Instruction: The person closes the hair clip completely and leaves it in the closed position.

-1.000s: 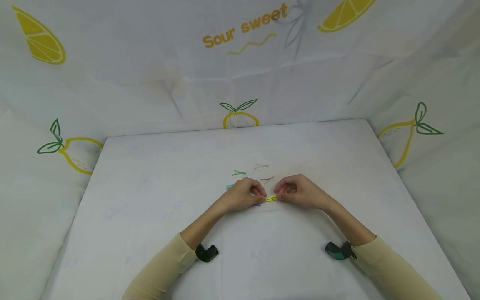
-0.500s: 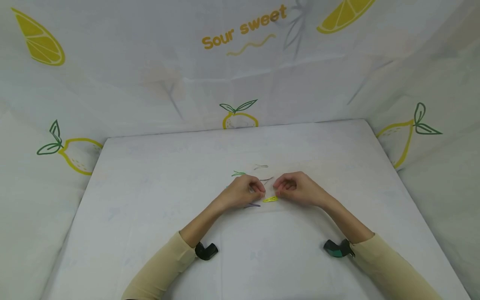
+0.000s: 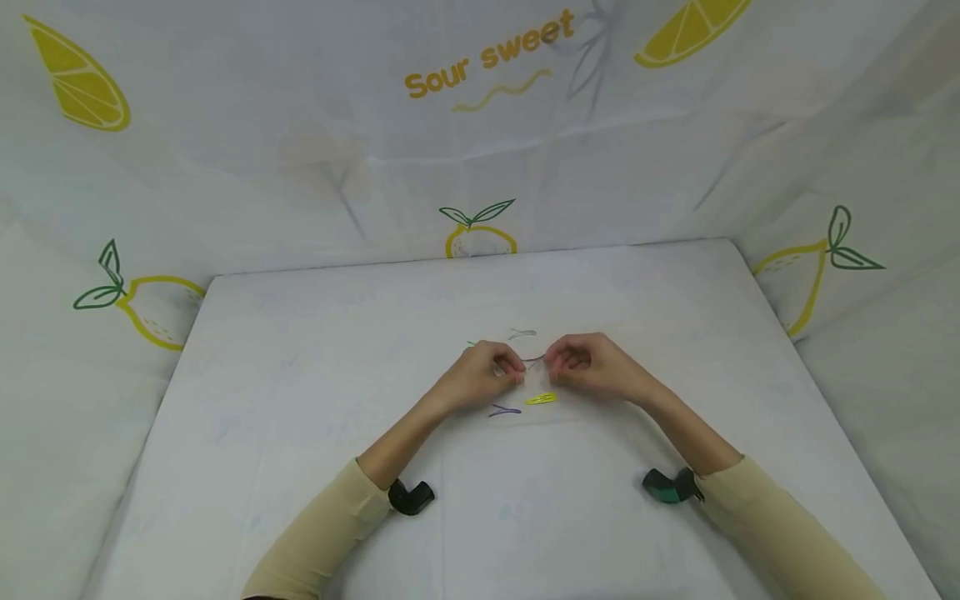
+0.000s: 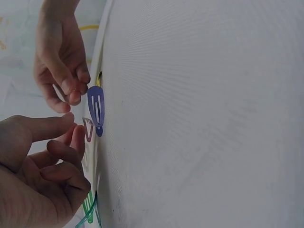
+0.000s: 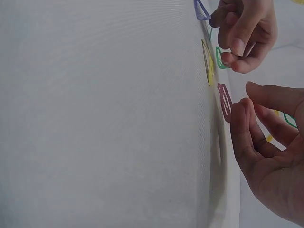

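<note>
Several snap hair clips lie around the two hands. In the head view a mauve hair clip [image 3: 534,359] spans the gap between my left hand [image 3: 480,377] and my right hand [image 3: 592,367]. The right wrist view has that clip right beside the right hand's fingertips, with thumb and forefinger apart. My left hand hovers at the other end, fingers loosely bent with nothing between them. Nearer to me lie a yellow hair clip [image 3: 542,398] and a purple hair clip [image 3: 505,410], the purple one splayed. A green hair clip [image 4: 88,207] is mostly hidden behind the left hand in the head view.
A pale grey hair clip [image 3: 522,333] lies beyond the hands. A teal hair clip [image 4: 97,211] shows low in the left wrist view. White cloth covers the table [image 3: 337,333], and a lemon-print sheet [image 3: 285,167] hangs around it.
Both hands have let go of the yellow hair clip, which stays on the table. They have moved away from me to the mauve hair clip, uncovering the purple one.
</note>
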